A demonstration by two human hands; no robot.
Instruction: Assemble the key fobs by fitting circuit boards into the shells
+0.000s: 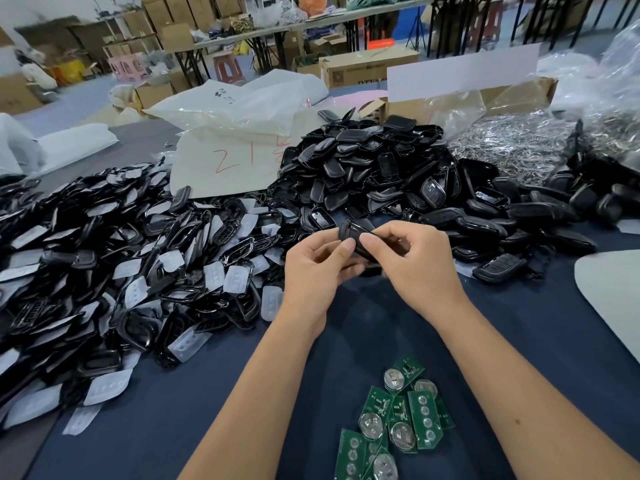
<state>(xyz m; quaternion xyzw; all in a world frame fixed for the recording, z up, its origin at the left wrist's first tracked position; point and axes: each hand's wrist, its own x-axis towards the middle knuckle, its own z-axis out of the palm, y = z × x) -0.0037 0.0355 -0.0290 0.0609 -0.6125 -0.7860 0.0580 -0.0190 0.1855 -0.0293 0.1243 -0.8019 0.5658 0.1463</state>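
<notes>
Hands: left hand (313, 268) and right hand (412, 261) meet at frame center, both pinching one black key fob shell (353, 239) between thumbs and fingers, held above the table.
Shell in hand: glossy black plastic, rounded oblong, ribbed rim at its upper end; cannot tell if a board is inside.
Circuit boards (398, 417): small loose heap, lower center-right of frame, between the forearms; flat green boards with angled ends, round silver metal discs and button pads on them.
Shell pile (381, 174): big mound of shiny black curved shells, upper center, just behind the hands.
Frame pile (114, 265): left half of frame; thin black frames mixed with translucent white rubbery button pads, flat with raised bumps.
Finished-looking fobs (498, 268): closed black fobs, right of the hands, matte with buttons.
Table (214, 393): dark navy cloth cover, smooth.
Metal parts (519, 143): silvery tangled heap in clear crinkled plastic, upper right.
Plastic bag (235, 157): white, translucent, upper center-left; red handwritten "21" plus an unreadable mark.
Cardboard box (367, 69): brown, top center; printing too blurred to read.
</notes>
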